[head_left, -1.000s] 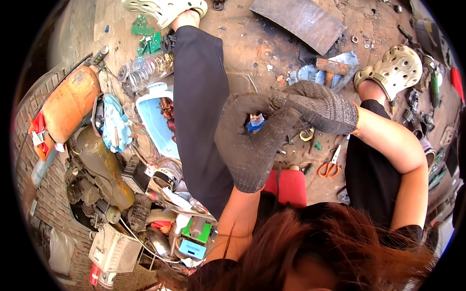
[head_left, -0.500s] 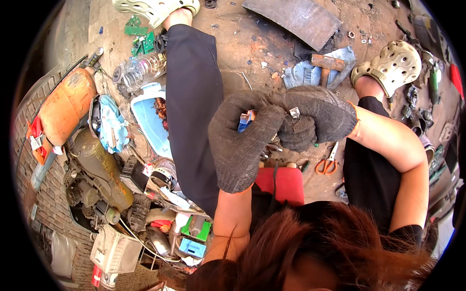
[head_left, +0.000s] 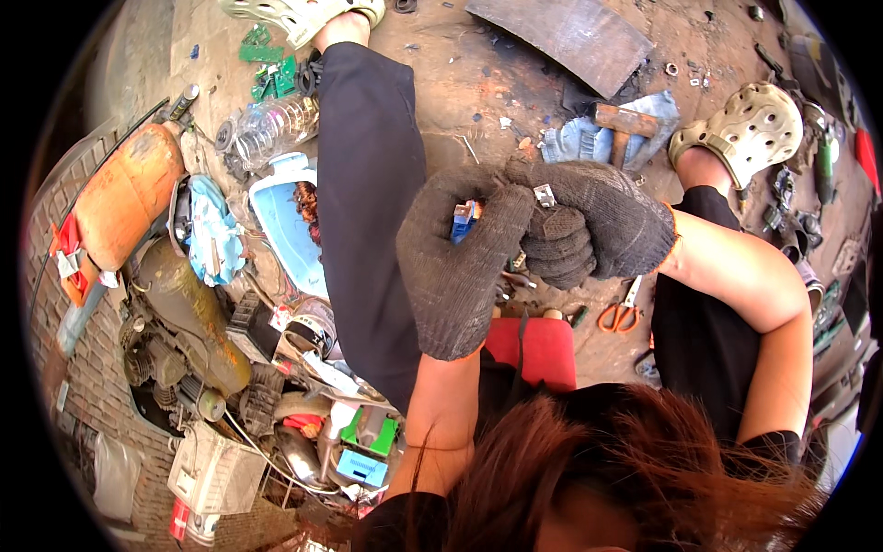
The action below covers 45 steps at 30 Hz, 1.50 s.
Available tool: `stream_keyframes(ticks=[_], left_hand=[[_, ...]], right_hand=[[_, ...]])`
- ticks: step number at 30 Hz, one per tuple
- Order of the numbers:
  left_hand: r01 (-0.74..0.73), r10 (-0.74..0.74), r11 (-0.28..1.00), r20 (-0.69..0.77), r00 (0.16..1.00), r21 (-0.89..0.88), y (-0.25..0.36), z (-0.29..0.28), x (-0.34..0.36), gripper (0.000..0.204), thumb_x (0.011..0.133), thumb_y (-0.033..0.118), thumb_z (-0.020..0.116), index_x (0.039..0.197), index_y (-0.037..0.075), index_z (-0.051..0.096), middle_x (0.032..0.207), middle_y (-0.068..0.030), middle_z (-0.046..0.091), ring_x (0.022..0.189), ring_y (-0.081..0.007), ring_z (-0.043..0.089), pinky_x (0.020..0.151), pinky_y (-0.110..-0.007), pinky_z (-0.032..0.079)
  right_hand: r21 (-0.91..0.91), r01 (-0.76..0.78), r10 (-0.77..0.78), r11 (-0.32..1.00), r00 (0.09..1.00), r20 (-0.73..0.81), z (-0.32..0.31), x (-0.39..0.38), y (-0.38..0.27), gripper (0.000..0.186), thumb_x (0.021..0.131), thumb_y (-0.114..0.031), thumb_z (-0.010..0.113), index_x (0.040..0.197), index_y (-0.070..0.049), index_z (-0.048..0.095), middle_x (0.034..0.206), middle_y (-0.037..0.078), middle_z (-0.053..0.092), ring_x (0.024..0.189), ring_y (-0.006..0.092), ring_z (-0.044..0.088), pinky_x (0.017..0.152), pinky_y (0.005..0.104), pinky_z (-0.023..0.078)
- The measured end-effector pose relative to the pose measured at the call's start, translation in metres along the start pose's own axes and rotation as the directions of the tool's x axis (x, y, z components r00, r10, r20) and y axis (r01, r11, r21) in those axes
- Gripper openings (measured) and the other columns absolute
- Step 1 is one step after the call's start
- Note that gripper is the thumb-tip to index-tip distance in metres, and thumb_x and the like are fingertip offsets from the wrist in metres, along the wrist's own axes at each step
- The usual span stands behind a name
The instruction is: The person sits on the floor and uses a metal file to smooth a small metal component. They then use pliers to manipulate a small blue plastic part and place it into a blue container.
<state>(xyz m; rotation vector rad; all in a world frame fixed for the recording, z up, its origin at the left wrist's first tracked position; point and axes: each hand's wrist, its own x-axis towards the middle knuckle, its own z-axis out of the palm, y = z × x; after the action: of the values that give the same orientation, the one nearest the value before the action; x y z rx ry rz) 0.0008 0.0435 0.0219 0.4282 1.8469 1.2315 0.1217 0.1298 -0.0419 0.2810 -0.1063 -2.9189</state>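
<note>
Both my hands wear dark knitted gloves with orange cuffs and meet in front of me. Curled into a ring, my left hand holds a small blue part with orange and pale bits at its top. A small silver metal piece pokes out at the thumb side of my right hand, whose fingers are closed round it. The fingertips of both hands touch, so whatever sits between them is hidden. Past the hands, a wooden-handled hammer rests on a piece of blue denim.
Orange-handled scissors lie near my right knee. On the left are a light-blue basin with copper-coloured scrap, a clear plastic bottle and green circuit boards. A metal plate lies ahead; a red seat shows below.
The silver piece has tilted and shifted slightly left and up as my right hand turned. The blue part shows a little more inside my left hand.
</note>
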Motion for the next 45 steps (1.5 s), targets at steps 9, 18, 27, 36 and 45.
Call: stream_keyframes(ticks=[9, 18, 27, 36, 45], left_hand=[[0.01, -0.01, 1.0, 0.01, 1.0, 0.007, -0.003, -0.001, 0.0, 0.014, 0.076, 0.0, 0.071, 0.087, -0.001, 0.063, 0.08, -0.0015, 0.061, 0.073, -0.0071, 0.055, 0.062, -0.023, 0.046], [-0.042, 0.045, 0.999, 0.091, 0.995, -0.031, -0.001, 0.0, 0.002, 0.015, 0.073, -0.004, 0.07, 0.086, -0.001, 0.063, 0.084, -0.0045, 0.062, 0.077, -0.0105, 0.056, 0.07, -0.025, 0.046], [-0.144, 0.144, 0.989, -0.015, 0.989, -0.04, -0.007, -0.002, -0.002, 0.018, 0.086, 0.014, 0.065, 0.096, 0.0, 0.061, 0.093, -0.0073, 0.061, 0.077, -0.0121, 0.056, 0.063, -0.024, 0.046], [-0.282, 0.3, 0.885, -0.011, 0.954, -0.37, 0.018, -0.043, -0.037, 0.017, 0.086, 0.015, 0.065, 0.093, 0.0, 0.062, 0.091, -0.0056, 0.06, 0.084, -0.0121, 0.055, 0.076, -0.026, 0.044], [-0.486, 0.535, 0.834, 0.172, 0.827, -0.261, 0.081, -0.076, -0.181, 0.025, 0.068, 0.002, 0.078, 0.09, 0.001, 0.065, 0.095, -0.0098, 0.062, 0.085, -0.0219, 0.059, 0.075, -0.032, 0.048]], right_hand=[[0.042, 0.045, -0.046, 0.998, 0.999, 0.018, -0.005, 0.001, 0.006, 0.049, 0.098, -0.045, 0.04, 0.057, -0.017, 0.035, 0.053, -0.004, 0.031, 0.044, 0.0095, 0.028, 0.042, 0.025, 0.02], [-0.197, 0.106, -0.149, 0.975, 0.965, -0.218, -0.02, -0.015, 0.004, 0.021, 0.097, -0.024, 0.048, 0.1, -0.004, 0.054, 0.084, 0.004, 0.055, 0.07, 0.0115, 0.053, 0.061, 0.0261, 0.045], [-0.803, 0.406, -0.568, 0.436, 0.816, 0.105, -0.02, -0.005, 0.012, 0.025, 0.098, -0.015, 0.047, 0.116, -0.002, 0.056, 0.111, 0.006, 0.059, 0.093, 0.0104, 0.057, 0.077, 0.0261, 0.05], [-0.978, 0.164, -0.607, -0.13, 0.766, 0.21, 0.107, -0.031, 0.021, 0.02, 0.088, -0.005, 0.057, 0.107, 0.001, 0.061, 0.105, 0.014, 0.062, 0.099, 0.0264, 0.059, 0.089, 0.0369, 0.045], [-0.303, -0.353, -0.458, -0.885, 0.546, 0.701, 0.232, -0.078, 0.128, 0.039, 0.067, -0.02, 0.066, 0.106, -0.015, 0.069, 0.094, 0.005, 0.063, 0.076, 0.0233, 0.061, 0.066, 0.0363, 0.051]])
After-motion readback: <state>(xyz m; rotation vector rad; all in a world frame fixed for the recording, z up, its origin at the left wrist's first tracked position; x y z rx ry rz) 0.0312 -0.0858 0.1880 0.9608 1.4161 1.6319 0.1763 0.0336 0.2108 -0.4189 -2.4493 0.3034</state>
